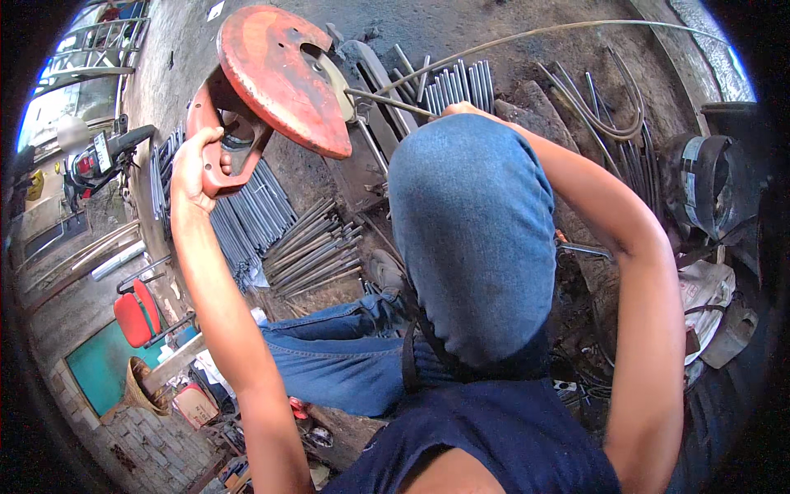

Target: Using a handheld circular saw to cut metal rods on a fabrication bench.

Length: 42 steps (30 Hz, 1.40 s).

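Observation:
A red cut-off saw [284, 78], with a worn round guard and a loop handle, is at the upper left. My left hand [197, 165] is closed around its handle. A thin metal rod [391, 102] runs from beside the guard's right edge toward my right hand [466, 109]. That hand appears closed on the rod, but my raised knee [473, 222] in blue jeans hides most of its fingers. Little of the saw's blade and base can be made out behind the guard.
Bundles of cut metal rods [255, 210] and browner rods [321, 251] lie left of my legs. Farther right are more short rods [461, 85], bent tubing [629, 99] and a dark bucket [708, 181]. A motorcycle [103, 152] stands at far left, near a red chair [137, 315].

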Each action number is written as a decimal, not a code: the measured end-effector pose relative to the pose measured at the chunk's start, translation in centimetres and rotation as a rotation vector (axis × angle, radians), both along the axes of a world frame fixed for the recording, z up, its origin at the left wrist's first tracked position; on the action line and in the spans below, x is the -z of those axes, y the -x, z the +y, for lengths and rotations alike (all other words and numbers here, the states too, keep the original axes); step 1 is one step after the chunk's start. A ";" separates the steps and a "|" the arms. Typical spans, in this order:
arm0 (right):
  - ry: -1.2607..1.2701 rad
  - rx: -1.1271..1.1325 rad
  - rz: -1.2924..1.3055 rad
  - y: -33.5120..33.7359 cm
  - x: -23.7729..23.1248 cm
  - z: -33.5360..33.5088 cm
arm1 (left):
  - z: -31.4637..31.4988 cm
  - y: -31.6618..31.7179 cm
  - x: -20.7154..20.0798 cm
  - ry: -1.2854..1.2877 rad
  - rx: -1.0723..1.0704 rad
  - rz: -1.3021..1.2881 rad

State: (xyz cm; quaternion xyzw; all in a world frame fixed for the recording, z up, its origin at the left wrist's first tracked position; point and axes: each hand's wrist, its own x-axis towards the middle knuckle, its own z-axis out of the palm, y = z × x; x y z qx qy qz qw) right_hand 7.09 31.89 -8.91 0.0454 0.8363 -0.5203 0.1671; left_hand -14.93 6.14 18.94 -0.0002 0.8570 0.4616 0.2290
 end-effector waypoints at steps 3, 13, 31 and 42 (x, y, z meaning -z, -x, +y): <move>-0.014 0.050 0.040 -0.5 -0.2 -0.5 | 0.1 -0.1 -0.1 0.007 -0.012 0.000; -0.052 0.156 0.104 -0.9 -0.9 -1.4 | 0.1 -0.2 -0.1 -0.010 0.005 -0.009; -0.038 0.237 0.146 -1.4 -1.2 -1.9 | 0.1 -0.3 0.2 -0.070 -0.010 -0.036; -0.019 0.254 0.140 -1.3 -0.8 -2.3 | -0.4 0.9 0.6 -0.055 0.080 0.062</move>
